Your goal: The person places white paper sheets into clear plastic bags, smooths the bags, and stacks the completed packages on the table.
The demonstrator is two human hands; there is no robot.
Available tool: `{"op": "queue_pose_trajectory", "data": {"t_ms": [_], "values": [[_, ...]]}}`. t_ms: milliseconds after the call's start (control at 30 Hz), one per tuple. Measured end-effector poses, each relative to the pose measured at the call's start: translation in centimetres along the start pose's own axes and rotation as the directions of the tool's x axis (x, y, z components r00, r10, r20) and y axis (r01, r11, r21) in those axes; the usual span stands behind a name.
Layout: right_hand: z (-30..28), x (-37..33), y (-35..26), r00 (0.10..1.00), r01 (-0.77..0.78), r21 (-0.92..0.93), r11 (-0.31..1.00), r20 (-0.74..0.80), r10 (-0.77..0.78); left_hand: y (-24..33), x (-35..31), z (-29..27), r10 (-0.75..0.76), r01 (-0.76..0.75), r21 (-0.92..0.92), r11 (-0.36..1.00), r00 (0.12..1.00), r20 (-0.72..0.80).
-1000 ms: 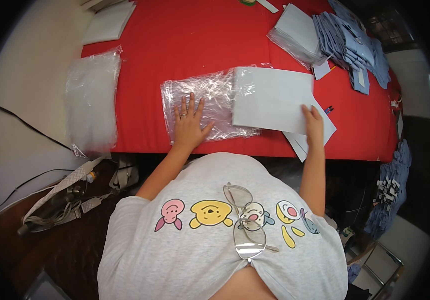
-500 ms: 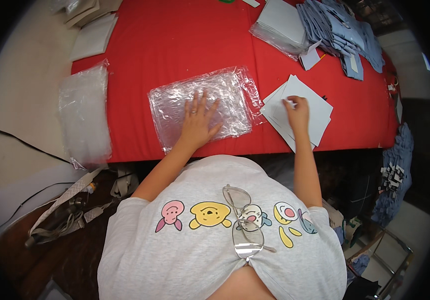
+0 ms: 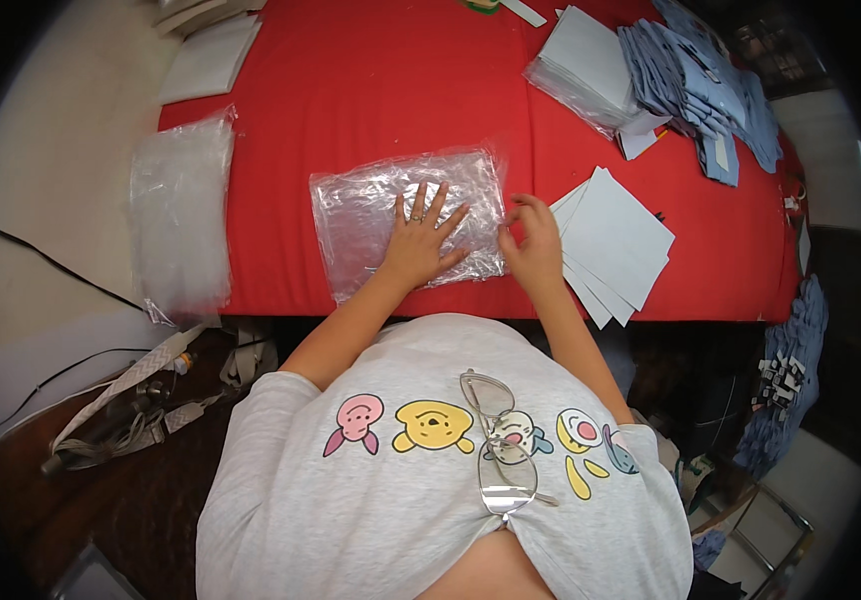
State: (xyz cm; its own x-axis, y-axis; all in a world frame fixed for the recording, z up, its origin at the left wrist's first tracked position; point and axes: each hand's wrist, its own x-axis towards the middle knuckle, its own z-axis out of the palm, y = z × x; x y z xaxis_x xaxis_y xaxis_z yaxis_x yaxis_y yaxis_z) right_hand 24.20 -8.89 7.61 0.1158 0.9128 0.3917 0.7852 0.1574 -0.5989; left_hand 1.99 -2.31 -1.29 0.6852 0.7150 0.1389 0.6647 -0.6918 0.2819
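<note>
Clear plastic bags (image 3: 356, 215) lie flat and wrinkled at the near middle of the red-covered table. On top of them my left hand (image 3: 426, 240) presses with its fingers spread; a ring shows on one finger. My right hand (image 3: 533, 240) is at the right edge of the bags, its thumb and fingers curved and apart with nothing visible between them. Just beyond it on the right is a loosely fanned stack of white cards (image 3: 626, 235).
More clear plastic (image 3: 183, 215) hangs over the table's left edge. At the far right sit a wrapped stack of white sheets (image 3: 586, 60) and folded blue garments (image 3: 696, 75). A green object (image 3: 481, 5) lies at the far edge. Straps and cords (image 3: 141, 385) are below on the left.
My right hand has moved left from the white cards to the edge of the plastic bags, and its fingers have opened. My left hand stays flat on the bags.
</note>
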Motion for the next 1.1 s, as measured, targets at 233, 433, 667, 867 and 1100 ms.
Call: {"op": "queue_pose_trajectory", "data": {"t_ms": [233,433,667,867,1100], "values": [[5.4,-1.7,-0.4,0.941,0.217,-0.2,0.955,0.303,-0.151,0.1,0.2,-0.4,-0.039,0.035,-0.123,0.992,0.999,-0.032],[4.9,-1.2,-0.5,0.975,0.105,-0.164,0.981,0.213,-0.069,-0.6,-0.1,-1.2,-0.043,0.028,-0.176,0.984,0.996,-0.084],[2.8,-0.9,-0.3,0.998,-0.004,-0.07,0.998,0.069,0.008,-1.3,3.8,-2.9,0.187,-0.169,-0.251,0.953,0.981,0.049],[2.6,-1.4,-1.2,0.995,0.021,0.035,0.999,0.1,-0.025,-0.4,8.1,-5.0,0.228,-0.144,-0.272,0.951,0.924,0.307],[2.6,-3.5,0.1,0.96,0.063,-0.107,0.992,0.279,-0.031,-1.0,7.6,-1.9,-0.078,0.142,-0.751,0.645,0.99,0.12]]}}
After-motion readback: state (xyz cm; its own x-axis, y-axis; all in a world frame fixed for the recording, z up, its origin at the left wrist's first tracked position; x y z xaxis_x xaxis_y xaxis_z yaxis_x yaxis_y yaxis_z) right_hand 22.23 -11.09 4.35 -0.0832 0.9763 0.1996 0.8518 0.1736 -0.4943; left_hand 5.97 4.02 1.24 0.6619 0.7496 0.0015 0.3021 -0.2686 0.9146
